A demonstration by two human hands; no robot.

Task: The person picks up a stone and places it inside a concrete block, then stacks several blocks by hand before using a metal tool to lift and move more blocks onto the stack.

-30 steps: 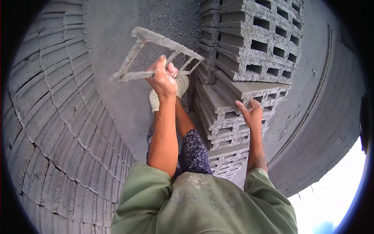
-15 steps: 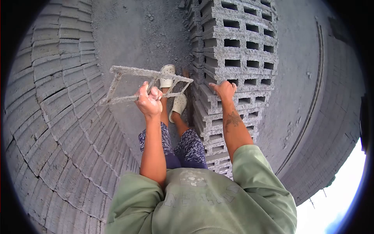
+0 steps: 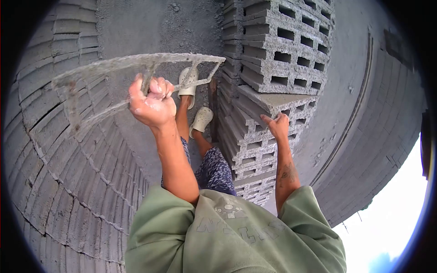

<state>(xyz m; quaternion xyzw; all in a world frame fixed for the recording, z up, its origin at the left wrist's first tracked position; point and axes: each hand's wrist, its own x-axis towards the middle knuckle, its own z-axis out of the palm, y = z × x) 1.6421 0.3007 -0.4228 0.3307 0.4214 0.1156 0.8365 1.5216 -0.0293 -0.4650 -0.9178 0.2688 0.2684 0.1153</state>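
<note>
My left hand (image 3: 152, 101), dusted with pale powder, is closed round a crossbar of a ladder-shaped frame (image 3: 177, 58) crusted with cement. The frame is held out sideways over the ground, its left end blurred by motion. On the other side, my right hand (image 3: 276, 126) grips the edge of a hollow concrete block (image 3: 261, 103) in a long row. The thumb lies on the block's edge; the other fingertips are partly hidden at its holes. That block leans apart from the hollow blocks (image 3: 268, 41) beyond it, with a wedge-shaped gap between them.
A stacked wall of concrete blocks (image 3: 50, 150) rises along the left. Between the rows, my feet in pale clogs (image 3: 200, 122) stand on dusty ground (image 3: 132, 27) strewn with rubble. Another block wall (image 3: 378, 136) curves along the far right, beyond a narrow strip (image 3: 357, 123) on the ground.
My left hand has swung the frame up and to the left. My right hand has moved down and right; a block now tilts towards me, opening a gap in the row.
</note>
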